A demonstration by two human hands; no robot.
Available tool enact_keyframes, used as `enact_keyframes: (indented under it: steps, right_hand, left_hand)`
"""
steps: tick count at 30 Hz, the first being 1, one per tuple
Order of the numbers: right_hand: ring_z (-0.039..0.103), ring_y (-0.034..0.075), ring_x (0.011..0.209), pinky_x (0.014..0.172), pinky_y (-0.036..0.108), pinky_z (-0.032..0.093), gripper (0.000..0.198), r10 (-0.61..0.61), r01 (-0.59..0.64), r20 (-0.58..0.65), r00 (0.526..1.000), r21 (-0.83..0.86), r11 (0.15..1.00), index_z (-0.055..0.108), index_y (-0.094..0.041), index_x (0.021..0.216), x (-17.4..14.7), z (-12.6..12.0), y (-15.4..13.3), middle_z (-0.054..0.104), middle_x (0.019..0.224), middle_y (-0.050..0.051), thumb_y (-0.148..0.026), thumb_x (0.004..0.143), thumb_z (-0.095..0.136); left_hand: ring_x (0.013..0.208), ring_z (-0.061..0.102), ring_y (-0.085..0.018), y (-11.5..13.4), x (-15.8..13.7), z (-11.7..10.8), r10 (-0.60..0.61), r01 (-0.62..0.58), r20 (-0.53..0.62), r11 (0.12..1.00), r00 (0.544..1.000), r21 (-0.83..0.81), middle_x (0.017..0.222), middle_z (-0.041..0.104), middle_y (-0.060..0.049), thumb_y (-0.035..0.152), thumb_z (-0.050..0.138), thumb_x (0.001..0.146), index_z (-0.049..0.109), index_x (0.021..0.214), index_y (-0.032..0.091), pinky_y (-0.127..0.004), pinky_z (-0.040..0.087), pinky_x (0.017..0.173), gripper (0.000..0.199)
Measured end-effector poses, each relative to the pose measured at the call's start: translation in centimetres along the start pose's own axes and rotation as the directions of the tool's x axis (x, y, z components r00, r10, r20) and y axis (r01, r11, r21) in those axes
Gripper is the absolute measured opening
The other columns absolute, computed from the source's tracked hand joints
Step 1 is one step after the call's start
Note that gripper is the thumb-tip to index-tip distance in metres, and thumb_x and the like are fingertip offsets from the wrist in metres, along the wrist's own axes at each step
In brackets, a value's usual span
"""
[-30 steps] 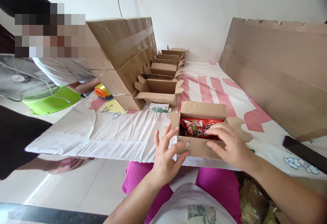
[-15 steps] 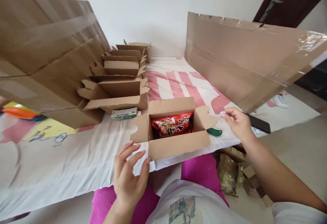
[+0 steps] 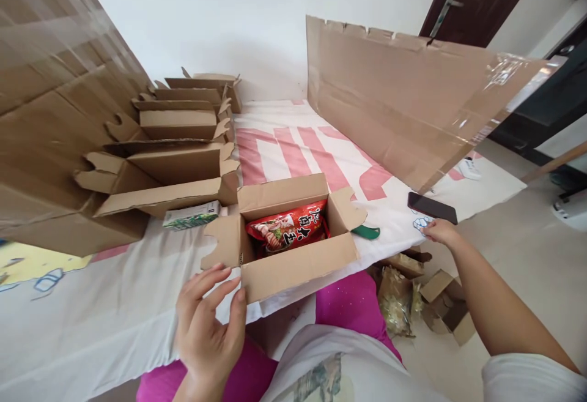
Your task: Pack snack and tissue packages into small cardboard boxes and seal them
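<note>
An open cardboard box (image 3: 298,267) stands at the table's front edge, its flaps folded outward. Inside lies a red food packet (image 3: 291,229) with large dark characters. My left hand (image 3: 208,316) is open, fingers apart, at the box's near left corner; its thumb is at or touching the front flap. Over by the right table edge, my right hand (image 3: 441,232) has its fingers pinched together low over the cloth, just in front of a black phone (image 3: 432,207). What they hold, if anything, is hidden. A green curved object (image 3: 367,232) sticks out from beneath the right flap.
Several open cardboard boxes (image 3: 178,166) stand in a row at left, beside a tall cardboard panel (image 3: 46,96). A small green-and-white carton (image 3: 191,215) lies near them. Another cardboard panel (image 3: 389,96) rises at right. Below sits an open box (image 3: 443,304) on the floor.
My right hand has moved away from the box's right flap toward the phone; the small whitish piece in its fingers no longer shows. My left hand stays by the box corner. The view has shifted right.
</note>
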State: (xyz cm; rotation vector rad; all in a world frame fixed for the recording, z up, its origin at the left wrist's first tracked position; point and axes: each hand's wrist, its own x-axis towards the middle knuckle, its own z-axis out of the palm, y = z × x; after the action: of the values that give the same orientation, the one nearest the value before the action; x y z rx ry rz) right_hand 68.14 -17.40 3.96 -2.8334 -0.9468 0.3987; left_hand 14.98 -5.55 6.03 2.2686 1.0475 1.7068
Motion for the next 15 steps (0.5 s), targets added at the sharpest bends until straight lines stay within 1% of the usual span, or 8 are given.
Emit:
enact_keyframes:
  steps: [3, 5, 7, 8, 9, 10, 12, 15]
  right_hand:
    - [0.052, 0.019, 0.045, 0.048, 0.032, 0.035, 0.037, -0.001, -0.006, -0.089, 0.996, -0.07, 0.998, 0.049, -0.023, 0.043, 0.0, -1.5, -0.7, 0.053, 0.045, 0.003, -0.038, 0.057, 0.08]
    - [0.047, 0.018, 0.042, 0.046, 0.033, 0.032, 0.031, -0.046, 0.034, -0.143, 0.989, -0.088, 0.996, 0.054, -0.024, 0.048, -0.4, -2.5, -2.2, 0.054, 0.046, 0.004, -0.04, 0.06, 0.078]
    - [0.048, 0.018, 0.042, 0.046, 0.032, 0.032, 0.025, -0.158, 0.146, -0.199, 0.967, -0.075, 0.987, 0.059, -0.025, 0.057, -1.4, -3.4, -4.8, 0.058, 0.05, 0.004, -0.043, 0.07, 0.07]
    - [0.051, 0.018, 0.046, 0.047, 0.032, 0.034, 0.023, -0.256, 0.251, -0.239, 0.937, -0.051, 0.967, 0.061, -0.025, 0.063, -2.2, -3.7, -6.5, 0.062, 0.055, 0.004, -0.044, 0.075, 0.066]
    - [0.055, 0.019, 0.051, 0.049, 0.031, 0.038, 0.021, -0.375, 0.387, -0.299, 0.877, -0.021, 0.922, 0.063, -0.025, 0.068, -3.3, -4.1, -8.4, 0.065, 0.061, 0.004, -0.043, 0.079, 0.063]
    - [0.06, 0.019, 0.058, 0.053, 0.031, 0.042, 0.018, -0.507, 0.547, -0.365, 0.781, 0.008, 0.837, 0.064, -0.025, 0.075, -4.5, -4.4, -10.5, 0.069, 0.069, 0.004, -0.042, 0.082, 0.061]
    - [0.065, 0.02, 0.074, 0.065, 0.032, 0.049, 0.015, -0.7, 0.805, -0.476, 0.533, 0.029, 0.593, 0.064, -0.024, 0.086, -7.4, -4.9, -15.0, 0.071, 0.084, 0.005, -0.038, 0.085, 0.059]
    - [0.066, 0.02, 0.09, 0.078, 0.034, 0.053, 0.014, -0.892, 0.966, -0.375, 0.252, 0.036, 0.258, 0.063, -0.023, 0.1, -11.4, -4.9, -21.2, 0.071, 0.099, 0.005, -0.031, 0.091, 0.054]
  left_hand:
    - [0.111, 0.059, -0.028, 0.2, 0.4, -0.2, -0.005, -0.005, 0.113, 0.996, 0.994, 0.09, 0.11, 0.061, -0.01, 0.015, 0.062, 0.085, 0.061, 0.106, 0.021, -0.054, 0.047, 0.097, 0.023]
    - [0.113, 0.057, -0.029, 0.4, 0.7, -0.4, -0.01, -0.03, 0.228, 0.984, 0.974, 0.173, 0.117, 0.057, -0.012, 0.021, 0.059, 0.088, 0.059, 0.114, 0.022, -0.052, 0.048, 0.095, 0.025]
    - [0.113, 0.054, -0.029, 0.6, 1.2, -0.5, -0.011, -0.081, 0.349, 0.965, 0.937, 0.249, 0.125, 0.053, -0.014, 0.028, 0.058, 0.09, 0.057, 0.123, 0.024, -0.049, 0.049, 0.092, 0.033]
    - [0.113, 0.054, -0.03, 0.7, 1.4, -0.5, -0.015, -0.106, 0.399, 0.954, 0.917, 0.28, 0.129, 0.05, -0.014, 0.031, 0.059, 0.09, 0.055, 0.127, 0.025, -0.048, 0.05, 0.091, 0.038]
    - [0.113, 0.053, -0.03, 0.8, 1.6, -0.5, -0.023, -0.125, 0.44, 0.944, 0.898, 0.304, 0.133, 0.049, -0.014, 0.033, 0.059, 0.09, 0.053, 0.131, 0.025, -0.048, 0.05, 0.091, 0.042]
    - [0.113, 0.052, -0.03, 0.9, 1.7, -0.5, -0.033, -0.137, 0.472, 0.937, 0.881, 0.322, 0.136, 0.048, -0.014, 0.035, 0.06, 0.089, 0.052, 0.132, 0.025, -0.048, 0.051, 0.091, 0.044]
    - [0.112, 0.051, -0.03, 1.1, 1.9, -0.3, -0.062, -0.136, 0.512, 0.931, 0.857, 0.34, 0.137, 0.049, -0.012, 0.035, 0.062, 0.088, 0.055, 0.126, 0.024, -0.047, 0.051, 0.092, 0.04]
    - [0.106, 0.051, -0.028, 1.5, 2.0, 0.1, -0.089, -0.127, 0.547, 0.93, 0.832, 0.344, 0.126, 0.057, -0.009, 0.03, 0.064, 0.087, 0.06, 0.109, 0.02, -0.045, 0.051, 0.09, 0.024]
